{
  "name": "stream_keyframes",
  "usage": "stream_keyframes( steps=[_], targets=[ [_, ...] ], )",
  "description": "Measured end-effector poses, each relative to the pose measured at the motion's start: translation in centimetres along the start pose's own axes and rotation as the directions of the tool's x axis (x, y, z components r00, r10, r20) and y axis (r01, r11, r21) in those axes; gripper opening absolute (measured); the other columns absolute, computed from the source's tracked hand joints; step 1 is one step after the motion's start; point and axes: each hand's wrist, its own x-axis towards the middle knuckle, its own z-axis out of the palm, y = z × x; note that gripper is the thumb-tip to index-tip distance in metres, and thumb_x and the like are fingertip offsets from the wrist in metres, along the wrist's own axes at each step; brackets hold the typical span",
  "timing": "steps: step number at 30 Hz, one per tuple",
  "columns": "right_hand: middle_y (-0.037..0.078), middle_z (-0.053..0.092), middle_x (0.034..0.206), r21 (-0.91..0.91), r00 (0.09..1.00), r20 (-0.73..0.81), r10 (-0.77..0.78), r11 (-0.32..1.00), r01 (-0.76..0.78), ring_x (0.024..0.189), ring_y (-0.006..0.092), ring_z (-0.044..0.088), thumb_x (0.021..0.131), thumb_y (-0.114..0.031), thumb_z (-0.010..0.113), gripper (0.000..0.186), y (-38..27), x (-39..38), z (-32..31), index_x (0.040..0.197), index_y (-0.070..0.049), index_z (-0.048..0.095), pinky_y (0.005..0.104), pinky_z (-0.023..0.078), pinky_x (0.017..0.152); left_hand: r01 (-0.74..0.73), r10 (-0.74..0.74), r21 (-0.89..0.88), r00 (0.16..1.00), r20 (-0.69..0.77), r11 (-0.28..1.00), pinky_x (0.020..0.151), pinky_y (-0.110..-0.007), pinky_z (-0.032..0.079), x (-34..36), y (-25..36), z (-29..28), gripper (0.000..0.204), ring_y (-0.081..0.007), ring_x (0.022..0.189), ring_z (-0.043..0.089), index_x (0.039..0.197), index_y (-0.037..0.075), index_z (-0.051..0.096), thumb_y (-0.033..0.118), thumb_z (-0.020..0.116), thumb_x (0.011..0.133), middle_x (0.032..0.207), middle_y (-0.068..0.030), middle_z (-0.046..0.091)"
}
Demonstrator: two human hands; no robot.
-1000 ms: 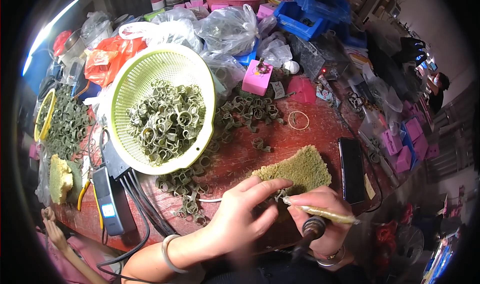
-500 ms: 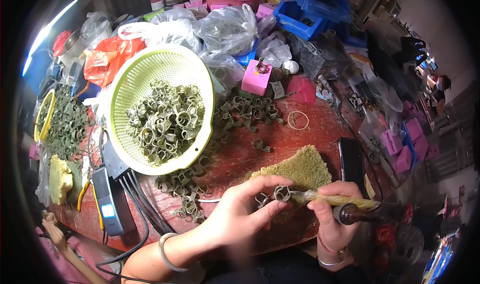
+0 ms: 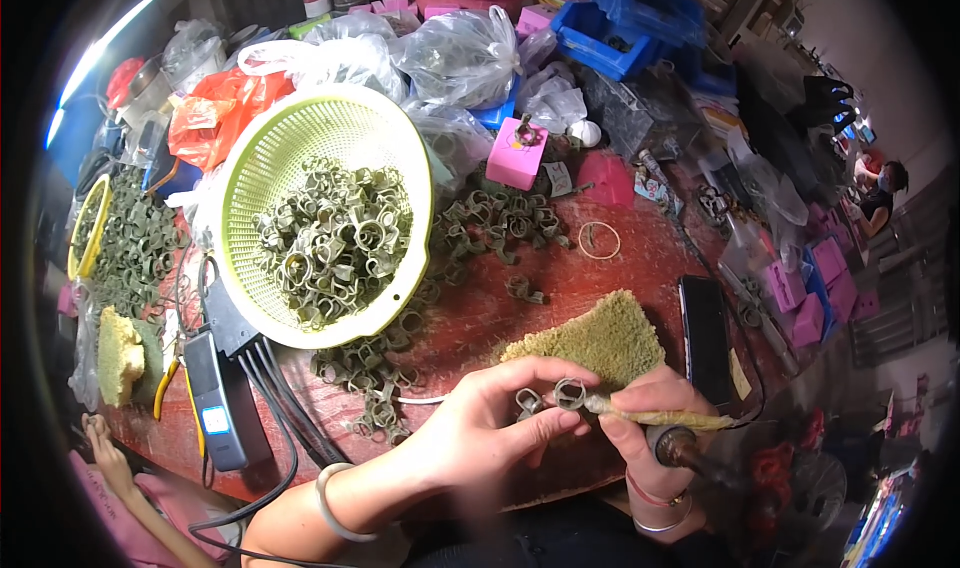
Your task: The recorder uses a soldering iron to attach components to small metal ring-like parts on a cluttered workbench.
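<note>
**Ring worked at the tool tip**

A small green ring (image 3: 570,395) is pinched in the left hand (image 3: 490,428), just before the sponge pad (image 3: 590,338). A wooden-handled tool (image 3: 660,423) is clamped in the right hand (image 3: 660,418), its tip touching the ring.

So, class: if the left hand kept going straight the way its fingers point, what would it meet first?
Probably the small green ring at the fingertips of the left hand, then the right hand holding the tool; depth is unclear.

A small grey-green ring (image 3: 570,395) sits threaded on the tip of a wax-coated tool (image 3: 655,420). The tool lies nearly level above the table's near edge. A second ring (image 3: 528,403) hangs just beside the first.
</note>
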Motion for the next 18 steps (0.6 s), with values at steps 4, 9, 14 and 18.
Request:
stream_keyframes(
  steps=[4, 9, 14, 18],
  targets=[
    [0.007, 0.065, 0.088, -0.294, 0.993, -0.105, -0.057, 0.956, 0.023, 0.073, 0.0166, 0.060, 0.069, 0.011, 0.070, 0.030, 0.10, -0.17, 0.27, 0.096, 0.001, 0.065, 0.0255, 0.046, 0.062, -0.006, 0.006, -0.037, 1.000, 0.000, 0.999, 0.052, -0.019, 0.041, 0.25, -0.46, -0.07, 0.032, -0.0043, 0.060, 0.052, 0.122, 0.008, 0.056, 0.010, 0.063, 0.090, 0.087, -0.0026, 0.067],
    [0.009, 0.065, 0.086, -0.118, 0.994, -0.071, -0.085, 0.990, 0.076, 0.071, 0.0168, 0.060, 0.069, 0.008, 0.071, 0.028, -0.14, -0.10, 0.05, 0.095, 0.001, 0.066, 0.0255, 0.046, 0.062, 0.007, -0.008, -0.039, 1.000, -0.025, 0.999, 0.053, -0.019, 0.041, 0.14, -0.39, 0.05, 0.033, -0.0037, 0.060, 0.051, 0.122, 0.007, 0.056, 0.009, 0.062, 0.091, 0.087, -0.0027, 0.067],
    [0.007, 0.067, 0.086, -0.272, 0.993, -0.108, -0.056, 0.962, 0.025, 0.070, 0.0177, 0.061, 0.068, 0.004, 0.073, 0.029, 0.12, -0.27, 0.23, 0.096, 0.002, 0.066, 0.0269, 0.046, 0.061, 0.039, -0.039, -0.021, 0.999, -0.020, 0.999, 0.051, -0.019, 0.039, 0.13, -0.09, -0.10, 0.034, -0.0040, 0.059, 0.050, 0.125, 0.007, 0.053, 0.012, 0.061, 0.092, 0.085, -0.0027, 0.067],
    [0.007, 0.056, 0.080, -0.252, 0.993, -0.107, -0.042, 0.968, 0.014, 0.068, 0.0134, 0.051, 0.076, 0.000, 0.071, 0.021, -0.24, -0.35, 0.29, 0.093, 0.002, 0.059, 0.0245, 0.039, 0.063, -0.056, 0.055, -0.063, 0.998, -0.019, 0.996, 0.046, -0.018, 0.036, 0.16, 0.01, 0.08, 0.038, -0.0043, 0.055, 0.048, 0.129, 0.008, 0.049, 0.012, 0.060, 0.093, 0.083, -0.0039, 0.066]
  ],
)
